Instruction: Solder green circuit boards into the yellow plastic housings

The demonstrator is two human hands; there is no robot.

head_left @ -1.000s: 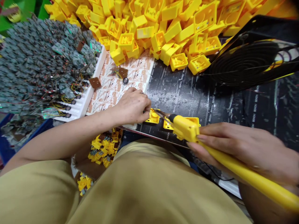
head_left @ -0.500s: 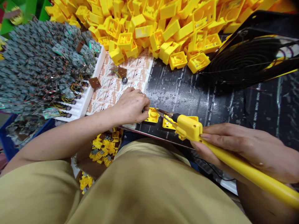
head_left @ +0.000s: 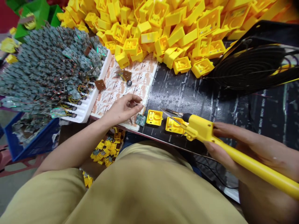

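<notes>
My left hand (head_left: 122, 109) is open, its thumb and fingers apart with nothing between them. Just past the fingertips lies a small green circuit board (head_left: 141, 120), against the left side of a yellow plastic housing (head_left: 155, 118). In my right hand (head_left: 247, 146) is a yellow soldering gun (head_left: 201, 126), with a thin metal tip and a feed tube pointing left. Its tip hovers by the housing's right side; whether it touches is not clear. Partly behind the tool sits a second yellow housing (head_left: 174, 125).
Yellow housings (head_left: 149, 37) are heaped at the back. A white foam tray (head_left: 100, 73) of wired circuit boards stands left. A black fan (head_left: 252, 62) is at the right. A small speaker (head_left: 129, 82) with a brown board lies on the patterned sheet. A blue crate (head_left: 16, 149) stands lower left.
My left hand has let go at the first housing and drawn back left, opening and uncovering the green board. The soldering gun has shifted slightly right in view.
</notes>
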